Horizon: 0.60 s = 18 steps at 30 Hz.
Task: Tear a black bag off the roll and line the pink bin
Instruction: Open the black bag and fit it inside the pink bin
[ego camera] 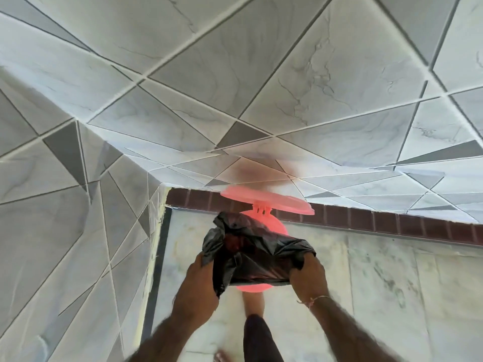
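Observation:
A pink bin (281, 228) stands on the floor against the tiled wall, its round lid (266, 199) raised open behind it. A black bag (251, 252) is spread over the bin's mouth and hides most of the rim; only the back right and a front strip of pink (252, 288) show. My left hand (198, 280) grips the bag's left edge. My right hand (308, 275) grips its right edge, pulling it down over the front rim. The roll is not in view.
Grey and white patterned wall tiles (235, 74) rise behind and to the left, meeting in a corner at left. A dark red tile border (392, 223) runs along the wall's base. The floor (392, 296) is pale marble. My leg (261, 338) stands just before the bin.

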Each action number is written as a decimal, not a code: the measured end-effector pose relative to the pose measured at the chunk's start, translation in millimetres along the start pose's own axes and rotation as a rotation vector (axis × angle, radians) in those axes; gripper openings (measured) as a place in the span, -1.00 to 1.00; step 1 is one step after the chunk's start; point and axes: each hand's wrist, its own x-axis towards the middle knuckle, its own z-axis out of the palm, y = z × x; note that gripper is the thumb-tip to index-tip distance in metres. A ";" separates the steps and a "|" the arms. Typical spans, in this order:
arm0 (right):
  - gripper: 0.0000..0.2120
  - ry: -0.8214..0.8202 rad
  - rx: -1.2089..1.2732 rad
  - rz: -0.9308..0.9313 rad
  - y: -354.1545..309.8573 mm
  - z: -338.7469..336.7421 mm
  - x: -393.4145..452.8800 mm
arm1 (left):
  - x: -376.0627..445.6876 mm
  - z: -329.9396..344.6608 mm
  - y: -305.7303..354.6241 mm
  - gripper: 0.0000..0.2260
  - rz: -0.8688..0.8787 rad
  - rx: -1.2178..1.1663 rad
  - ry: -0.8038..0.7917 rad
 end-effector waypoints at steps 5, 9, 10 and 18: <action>-0.66 -0.062 -0.039 -0.003 7.8 13.5 21.3 | 16.5 18.5 12.6 -0.31 0.007 0.052 -0.002; -0.60 -0.026 -0.049 0.009 15.4 27.9 49.4 | 47.8 42.1 6.1 -0.34 0.029 -0.010 0.015; -0.61 -0.017 -0.057 0.019 16.6 29.2 55.2 | 54.8 45.4 5.4 -0.36 0.040 -0.030 0.017; -0.68 0.001 -0.167 -0.039 44.2 59.4 85.8 | 89.0 91.7 -5.5 -0.36 0.069 -0.199 -0.011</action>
